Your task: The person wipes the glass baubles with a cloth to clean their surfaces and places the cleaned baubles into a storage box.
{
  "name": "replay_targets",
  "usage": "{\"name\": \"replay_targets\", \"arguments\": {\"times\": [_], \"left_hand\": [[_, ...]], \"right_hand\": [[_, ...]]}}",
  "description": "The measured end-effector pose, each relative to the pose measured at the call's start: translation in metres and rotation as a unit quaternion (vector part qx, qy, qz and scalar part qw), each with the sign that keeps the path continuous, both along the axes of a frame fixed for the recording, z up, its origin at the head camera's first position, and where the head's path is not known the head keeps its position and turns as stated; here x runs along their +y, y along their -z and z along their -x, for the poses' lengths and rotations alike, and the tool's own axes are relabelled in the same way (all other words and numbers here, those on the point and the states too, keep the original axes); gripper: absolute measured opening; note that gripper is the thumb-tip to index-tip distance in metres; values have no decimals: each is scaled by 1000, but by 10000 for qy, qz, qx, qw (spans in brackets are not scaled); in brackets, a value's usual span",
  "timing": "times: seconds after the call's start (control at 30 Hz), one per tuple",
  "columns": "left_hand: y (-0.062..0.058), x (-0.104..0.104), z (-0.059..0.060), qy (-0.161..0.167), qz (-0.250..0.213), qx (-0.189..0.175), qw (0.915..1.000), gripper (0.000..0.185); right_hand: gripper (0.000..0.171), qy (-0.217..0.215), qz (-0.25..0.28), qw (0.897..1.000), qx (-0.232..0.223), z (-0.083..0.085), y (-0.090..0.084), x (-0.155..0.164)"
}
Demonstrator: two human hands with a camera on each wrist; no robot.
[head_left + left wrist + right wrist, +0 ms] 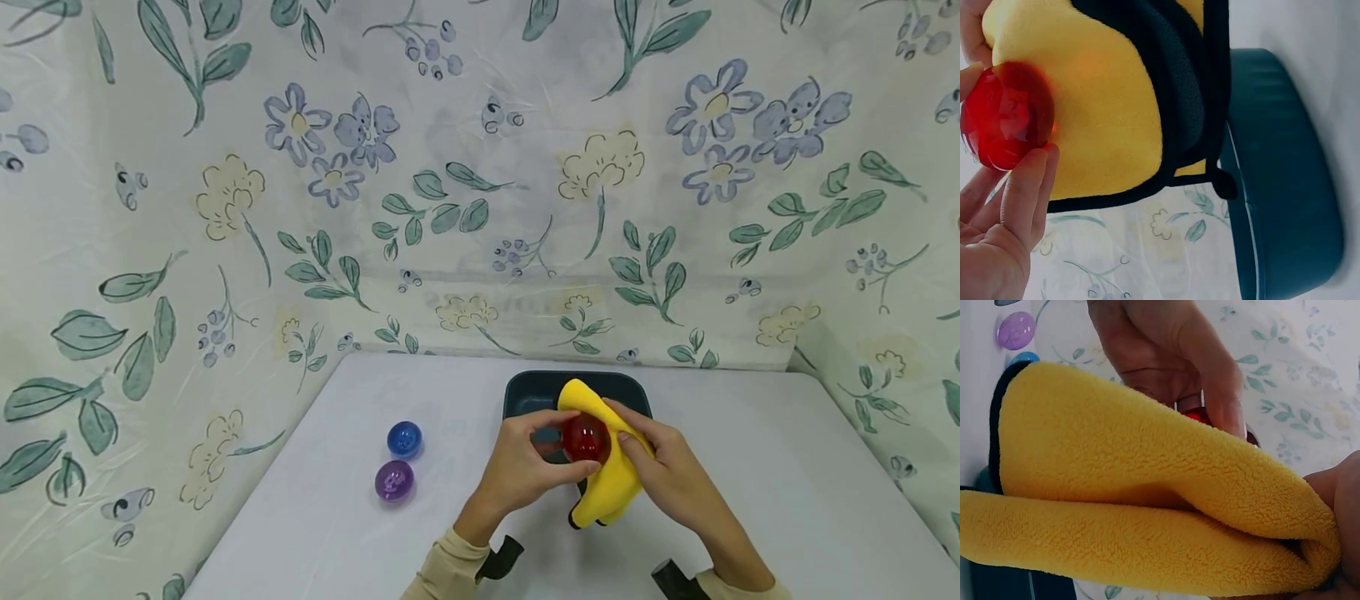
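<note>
While my left hand (525, 467) curls its fingers around the red ball (586, 437), I see my right hand (660, 467) pinching the yellow cloth (611, 492) against it, above the dark tray (525, 392) on the desk (750, 467).

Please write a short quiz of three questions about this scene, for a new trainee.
1. Which hand grips the red ball?
2. True or false: the yellow cloth lies flat on the table.
3. How many balls rest on the table, and of what colours?

Key
1. The left hand.
2. False; the right hand holds it against the red ball.
3. Two: a blue ball and a purple ball.
</note>
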State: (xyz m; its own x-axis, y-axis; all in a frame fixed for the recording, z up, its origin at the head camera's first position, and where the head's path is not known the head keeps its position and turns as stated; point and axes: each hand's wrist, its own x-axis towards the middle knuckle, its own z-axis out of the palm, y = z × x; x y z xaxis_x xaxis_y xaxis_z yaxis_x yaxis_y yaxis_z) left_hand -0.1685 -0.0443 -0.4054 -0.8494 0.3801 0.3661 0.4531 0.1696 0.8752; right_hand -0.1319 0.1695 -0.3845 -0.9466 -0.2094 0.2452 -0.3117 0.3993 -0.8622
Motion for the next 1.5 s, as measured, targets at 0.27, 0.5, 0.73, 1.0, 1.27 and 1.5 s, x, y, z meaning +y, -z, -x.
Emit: {"name": "replay_targets", "arguments": {"times": [0.27,0.5,0.73,1.0,1.27,1.5], "left_hand": [[-1,-3,1,-141,-347,60,9993,49],[1,-4,4,-144,-754,-18,9970,49],[0,-4,4,-196,-882,-203,9957,50],[-1,-5,5,-250,-934,-357,9947,55],[-1,-7,7,-411,-752,-376,9956,53],[-1,-9,9,-507,-540,-434,9963,55]], "right_hand": [[44,-132,119,9998,-133,0,1,-2],[49,-315,198,9987,-344,-1,-1,-3],[51,-239,252,9981,-509,-4,-3,-6],[50,-212,193,9978,-600,-7,-6,-7],[50,-227,139,9987,-439,-11,-10,-7],[48,-31,-6,9997,-262,-16,-14,-8]]}}
